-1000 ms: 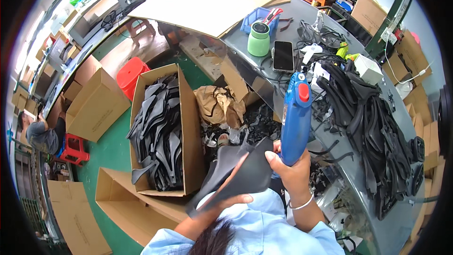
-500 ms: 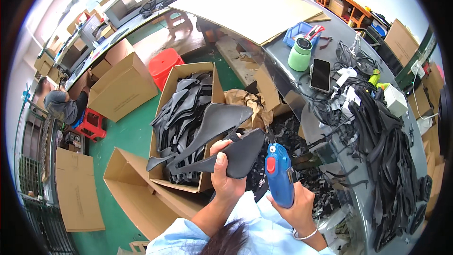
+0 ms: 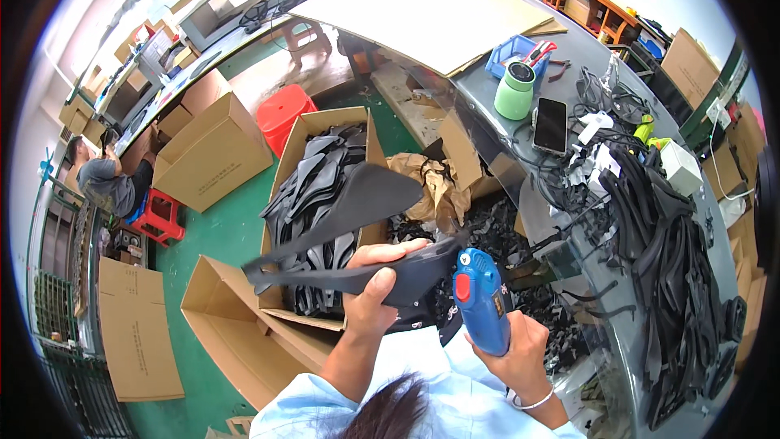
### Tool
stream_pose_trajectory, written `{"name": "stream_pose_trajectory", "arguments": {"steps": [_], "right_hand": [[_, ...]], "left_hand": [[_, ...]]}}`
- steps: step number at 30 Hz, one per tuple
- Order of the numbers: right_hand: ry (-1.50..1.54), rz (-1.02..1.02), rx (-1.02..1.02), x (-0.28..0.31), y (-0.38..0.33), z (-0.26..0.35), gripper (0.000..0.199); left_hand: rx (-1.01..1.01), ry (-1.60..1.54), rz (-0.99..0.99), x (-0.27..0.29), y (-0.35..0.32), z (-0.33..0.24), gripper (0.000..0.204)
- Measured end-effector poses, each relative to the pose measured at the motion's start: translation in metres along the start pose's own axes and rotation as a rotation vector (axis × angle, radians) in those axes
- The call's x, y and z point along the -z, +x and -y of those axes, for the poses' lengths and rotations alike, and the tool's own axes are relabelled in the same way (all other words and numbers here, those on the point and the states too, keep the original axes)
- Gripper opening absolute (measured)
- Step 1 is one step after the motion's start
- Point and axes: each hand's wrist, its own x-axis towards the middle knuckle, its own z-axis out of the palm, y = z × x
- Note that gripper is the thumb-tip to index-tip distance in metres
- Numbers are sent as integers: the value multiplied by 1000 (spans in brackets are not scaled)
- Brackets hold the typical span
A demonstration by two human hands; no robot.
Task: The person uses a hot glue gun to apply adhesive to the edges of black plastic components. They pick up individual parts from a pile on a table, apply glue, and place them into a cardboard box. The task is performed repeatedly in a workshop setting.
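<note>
The left hand [image 3: 375, 297] has its grip clenched around a bundle of dark rubbery shaped pieces [image 3: 349, 228]: the thumb lies across the top of the lower piece and the fingers wrap under it. One piece fans up and away from this grip to a broad rounded end, and the other runs out to the left of it as a long thin tail. Just to the right of this grip, the right hand [image 3: 512, 349] has its grip closed on a blue glue gun [image 3: 481, 309] with a red trigger part, held upright with its top close to the near end of the dark pieces; whether the two touch cannot be told.

Beyond the left grip stands an open cardboard box [image 3: 321, 195] heaped with more dark pieces, and below it to the left lies an opened empty box [image 3: 244, 325] on the green floor. To the right of the right grip runs the grey bench [image 3: 585, 219], strewn with black strips [image 3: 674, 252]; further off on it are a black phone [image 3: 551, 124] and a pale green cup [image 3: 514, 96]
</note>
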Motion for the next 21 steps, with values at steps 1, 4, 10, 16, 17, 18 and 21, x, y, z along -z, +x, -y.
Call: {"name": "stream_pose_trajectory", "arguments": {"steps": [1,4,10,16,17,18,21], "right_hand": [[-17,0,-1,2,0,0,38],[-119,-8,17,3,-5,-5,37],[-231,-10,104,6,-6,-9,35],[-231,-5,112,7,-4,-7,33],[-229,-5,114,6,-4,-6,33],[-219,-10,120,6,-3,-5,32],[-179,-18,135,0,-1,-2,30]], "left_hand": [[66,-6,20,0,3,-8,30],[229,-13,-60,-7,12,-30,29],[342,72,-36,-11,26,-47,32],[355,201,22,-17,26,-45,30],[355,213,35,-17,26,-44,29],[381,231,36,-18,25,-44,28],[429,303,46,-17,22,-42,25]]}}
